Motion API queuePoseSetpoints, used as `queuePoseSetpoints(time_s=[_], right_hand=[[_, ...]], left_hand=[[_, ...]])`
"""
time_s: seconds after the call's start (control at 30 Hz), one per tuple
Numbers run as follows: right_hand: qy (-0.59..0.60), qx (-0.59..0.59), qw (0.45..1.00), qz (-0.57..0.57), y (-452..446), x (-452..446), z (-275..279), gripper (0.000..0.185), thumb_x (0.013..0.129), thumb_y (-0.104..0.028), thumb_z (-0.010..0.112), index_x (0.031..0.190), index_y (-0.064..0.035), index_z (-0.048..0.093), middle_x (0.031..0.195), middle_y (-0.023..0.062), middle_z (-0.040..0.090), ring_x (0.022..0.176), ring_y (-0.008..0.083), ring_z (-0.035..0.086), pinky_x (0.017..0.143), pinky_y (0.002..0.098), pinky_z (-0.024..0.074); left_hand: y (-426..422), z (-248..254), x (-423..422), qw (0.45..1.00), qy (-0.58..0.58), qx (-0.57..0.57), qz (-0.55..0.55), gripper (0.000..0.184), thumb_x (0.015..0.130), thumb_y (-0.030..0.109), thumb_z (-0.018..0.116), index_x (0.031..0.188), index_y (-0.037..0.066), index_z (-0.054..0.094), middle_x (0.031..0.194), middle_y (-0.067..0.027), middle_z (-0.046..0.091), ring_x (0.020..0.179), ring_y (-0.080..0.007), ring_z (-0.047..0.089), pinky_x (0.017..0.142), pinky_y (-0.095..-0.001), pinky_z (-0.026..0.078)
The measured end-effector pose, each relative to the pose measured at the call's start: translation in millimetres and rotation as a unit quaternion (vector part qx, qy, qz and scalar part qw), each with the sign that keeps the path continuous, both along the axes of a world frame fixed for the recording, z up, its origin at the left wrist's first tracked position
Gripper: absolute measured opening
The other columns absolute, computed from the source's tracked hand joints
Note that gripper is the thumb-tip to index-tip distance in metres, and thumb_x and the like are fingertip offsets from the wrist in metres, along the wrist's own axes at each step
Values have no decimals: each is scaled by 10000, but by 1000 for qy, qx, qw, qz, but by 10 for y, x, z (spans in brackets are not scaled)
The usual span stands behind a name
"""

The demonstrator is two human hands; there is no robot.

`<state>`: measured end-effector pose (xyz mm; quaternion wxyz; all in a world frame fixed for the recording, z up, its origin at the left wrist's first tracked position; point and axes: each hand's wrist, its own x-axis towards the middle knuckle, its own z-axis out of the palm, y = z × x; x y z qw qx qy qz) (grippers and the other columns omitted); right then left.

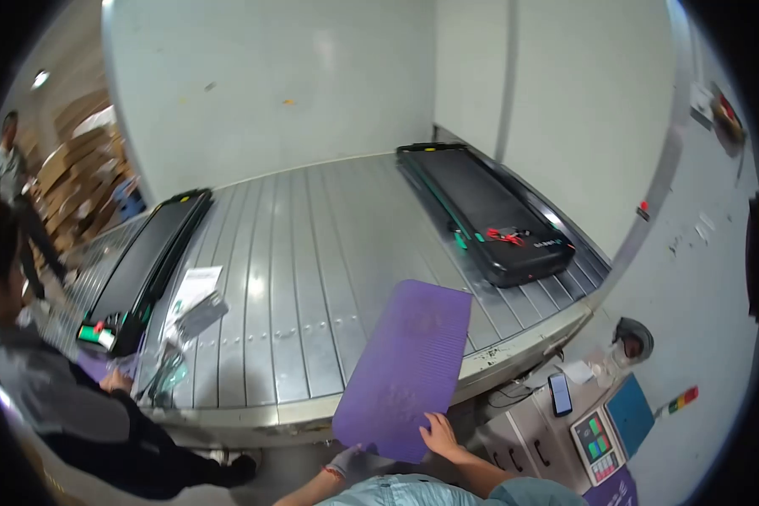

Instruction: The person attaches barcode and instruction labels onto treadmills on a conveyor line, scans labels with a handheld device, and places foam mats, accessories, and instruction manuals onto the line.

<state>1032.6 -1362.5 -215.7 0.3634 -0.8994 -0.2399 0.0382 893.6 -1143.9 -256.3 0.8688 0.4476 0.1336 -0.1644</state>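
Note:
A purple ribbed mat [409,371] rests its far part on the metal conveyor [295,244], and its near part hangs over the front edge toward me. My left hand [347,460], which looks gloved, is closed on the mat's near left corner; its fingers are partly hidden. At the near right edge, my right hand [441,437] holds the mat, with its fingertips on the upper face. Beyond the mat, to the right, a black walking treadmill [489,207] lies on the conveyor with a red cord [508,236] on top.
At left lies another treadmill [148,261], beside papers and a grey packet [201,315]. A co-worker [55,388] stands there; another person [13,173] is farther back by stacked cartons [80,173]. At right, a cabinet [523,447] bears a phone [559,394] and a scale [599,445].

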Motion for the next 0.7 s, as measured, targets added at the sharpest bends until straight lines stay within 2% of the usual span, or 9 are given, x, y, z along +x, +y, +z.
queuePoseSetpoints(time_s=[0.1, 0.23, 0.37, 0.4, 0.47, 0.5, 0.57, 0.63, 0.7], right_hand=[[148, -63, 982, -97, -451, -282, -315, 418, 725, -300, 548, 1023, -10, 504, 1017, 178, 512, 952, 320, 483, 822, 357, 390], [289, -167, 942, -11, -697, -409, -375, 405, 732, -343, 522, 971, -17, 541, 936, 180, 562, 875, 320, 534, 767, 363, 423], [363, -192, 910, 49, -724, -307, -334, 402, 739, -362, 510, 940, -16, 553, 900, 179, 578, 853, 322, 549, 738, 370, 434], [378, -179, 906, 63, -698, -255, -363, 402, 741, -366, 508, 932, -15, 555, 894, 179, 580, 852, 323, 550, 731, 372, 436], [360, -189, 912, 47, -671, -21, -517, 405, 744, -371, 508, 933, -16, 555, 897, 178, 579, 855, 322, 549, 733, 372, 435], [343, -199, 917, 35, -655, 82, -591, 408, 747, -376, 507, 934, -17, 555, 901, 176, 578, 859, 321, 548, 734, 372, 434], [307, -216, 927, 3, -536, 211, -463, 405, 753, -376, 509, 942, -21, 552, 913, 170, 578, 866, 315, 548, 739, 368, 435], [295, -222, 929, -22, -383, 401, -211, 399, 756, -371, 511, 948, -24, 551, 920, 165, 578, 870, 309, 549, 743, 363, 436], [273, -166, 946, -52, -336, 527, -271, 379, 762, -346, 513, 968, -29, 546, 928, 155, 579, 869, 295, 553, 752, 348, 438]], left_hand=[[-106, 379, 305, 993, 53, 73, -78, 289, 783, 294, 477, 972, 76, 467, 1048, -115, 482, 1042, -267, 397, 918, -399, 285], [146, -1000, 485, 992, 28, -93, -86, 348, 815, 288, 351, 1103, 112, 433, 1078, -69, 470, 1020, -236, 418, 908, -304, 285], [29, 373, 861, 936, 227, -265, 57, 289, 762, 302, 539, 838, 63, 395, 914, -93, 476, 906, -244, 436, 840, -388, 334], [23, 309, 914, 935, 229, -267, 52, 289, 762, 302, 539, 838, 63, 395, 914, -93, 476, 906, -244, 436, 840, -388, 334], [46, 86, 1036, 961, 154, 121, 194, 272, 733, 219, 577, 817, 65, 369, 839, -86, 460, 800, -201, 447, 750, -353, 379], [76, 30, 1085, 910, 103, 311, 254, 279, 719, 177, 597, 806, 65, 357, 801, -82, 452, 747, -180, 453, 705, -335, 401], [214, 755, 1383, 891, 66, 307, 326, 260, 670, 68, 574, 843, 32, 384, 766, -73, 470, 676, -139, 427, 606, -282, 386], [573, 685, 1680, 908, 46, 187, 373, 268, 666, 65, 565, 877, 32, 403, 763, -65, 481, 632, -135, 441, 567, -266, 394], [1043, 629, 1879, 929, 88, 182, 311, 297, 647, 48, 560, 910, 36, 424, 759, -64, 492, 657, -133, 468, 580, -245, 400]])
